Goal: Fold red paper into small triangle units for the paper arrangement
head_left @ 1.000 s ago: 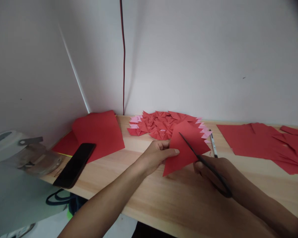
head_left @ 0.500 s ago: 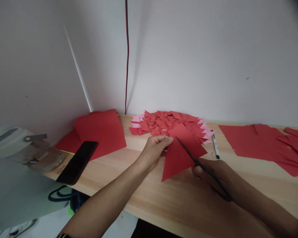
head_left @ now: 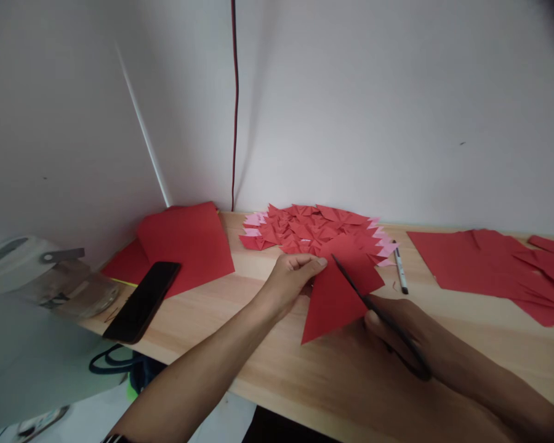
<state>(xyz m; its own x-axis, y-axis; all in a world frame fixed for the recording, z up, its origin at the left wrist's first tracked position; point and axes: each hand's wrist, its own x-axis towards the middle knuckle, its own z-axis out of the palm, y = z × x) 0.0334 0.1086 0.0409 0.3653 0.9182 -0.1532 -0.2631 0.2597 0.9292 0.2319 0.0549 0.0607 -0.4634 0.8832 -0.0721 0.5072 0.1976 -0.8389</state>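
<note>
My left hand (head_left: 295, 282) pinches the left edge of a red sheet of paper (head_left: 333, 301) between thumb and fingers, above the table. In my right hand (head_left: 392, 326) is a pair of dark scissors (head_left: 351, 280), its blades lying across the sheet and pointing up and to the left. Part of the paper stands on each side of the blades. My right fingers are partly hidden behind the handles. Behind the sheet lies a pile of folded red and pink paper pieces (head_left: 305, 227).
A black phone (head_left: 143, 301) and large red sheets (head_left: 189, 246) lie at the left, near a clear plastic jug (head_left: 74, 286). A marker pen (head_left: 401, 271) rests right of the pile. More red paper (head_left: 480, 264) is at the right. A red cord (head_left: 234, 111) hangs down the wall.
The scissors and my right hand have shifted slightly right and down. My left hand and the held paper have moved a little, with the paper's lower corner sitting lower.
</note>
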